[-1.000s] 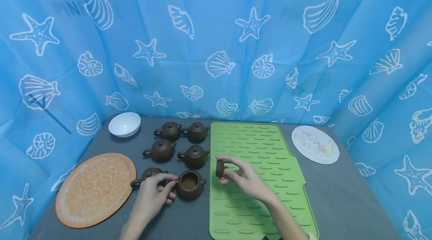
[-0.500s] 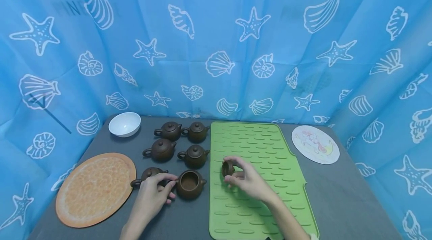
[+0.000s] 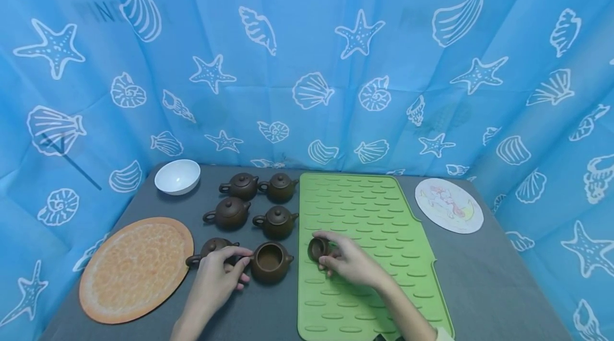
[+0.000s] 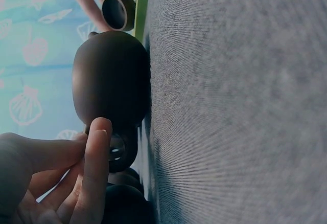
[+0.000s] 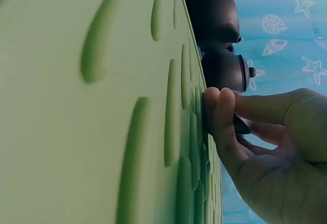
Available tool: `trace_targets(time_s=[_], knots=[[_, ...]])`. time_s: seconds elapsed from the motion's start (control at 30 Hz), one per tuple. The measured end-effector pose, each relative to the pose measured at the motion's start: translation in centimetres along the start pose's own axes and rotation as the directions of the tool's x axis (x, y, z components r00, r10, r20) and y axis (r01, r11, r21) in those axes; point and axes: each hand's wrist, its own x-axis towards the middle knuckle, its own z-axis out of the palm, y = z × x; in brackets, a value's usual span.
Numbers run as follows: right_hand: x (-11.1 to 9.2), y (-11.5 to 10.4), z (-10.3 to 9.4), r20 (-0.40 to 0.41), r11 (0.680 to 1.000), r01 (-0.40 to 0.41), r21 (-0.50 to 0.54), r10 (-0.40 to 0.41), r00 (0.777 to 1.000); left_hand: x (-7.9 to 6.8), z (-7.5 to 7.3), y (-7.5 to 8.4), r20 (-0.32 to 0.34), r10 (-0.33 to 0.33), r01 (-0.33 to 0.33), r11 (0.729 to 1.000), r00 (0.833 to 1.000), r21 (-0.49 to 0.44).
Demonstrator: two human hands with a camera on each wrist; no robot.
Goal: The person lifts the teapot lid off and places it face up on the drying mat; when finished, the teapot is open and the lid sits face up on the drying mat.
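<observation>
With thumb and forefinger my left hand [image 3: 216,276] pinches the handle of a dark brown teapot [image 3: 271,276], which stands upright on the grey tabletop without its lid, its round mouth showing. My right hand [image 3: 352,261] holds a small brown teapot lid [image 3: 317,249] by its edge, hollow underside turned up and toward the left. The lid is low over the left part of the green mat [image 3: 364,298]; in the right wrist view the fingertips [image 5: 225,106] are right at the mat's surface and hide most of it.
Several lidded teapots [image 3: 277,222] stand in rows behind the open one, and another teapot [image 3: 214,246] is partly behind my left hand. A round tan board [image 3: 136,272] lies at left, a white bowl [image 3: 177,177] far left. A round picture disc [image 3: 448,206] lies at right.
My right hand has turned the lid from on edge to hollow side up and lowered it toward the mat. My left hand stays at the teapot handle.
</observation>
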Motion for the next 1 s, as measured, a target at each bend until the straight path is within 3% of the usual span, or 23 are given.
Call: trace_targets(time_s=[0.27, 0.77, 1.0], knots=[[0.0, -0.5, 0.0, -0.006, 0.99, 0.01, -0.139, -0.011, 1.0, 0.0, -0.1, -0.1, 0.001, -0.002, 0.002, 1.0, 1.0, -0.003], [0.3, -0.7, -1.3, -0.002, 0.976, 0.01, -0.217, -0.011, 1.0, 0.2, -0.5, 0.4, 0.028, -0.01, 0.011, 0.999, 1.0, -0.036], [1.1, -1.6, -2.2, -0.021, 0.973, 0.045, -0.226, -0.051, 0.998, 1.2, -0.9, 1.5, 0.024, 0.045, -0.045, 0.999, 0.999, -0.008]])
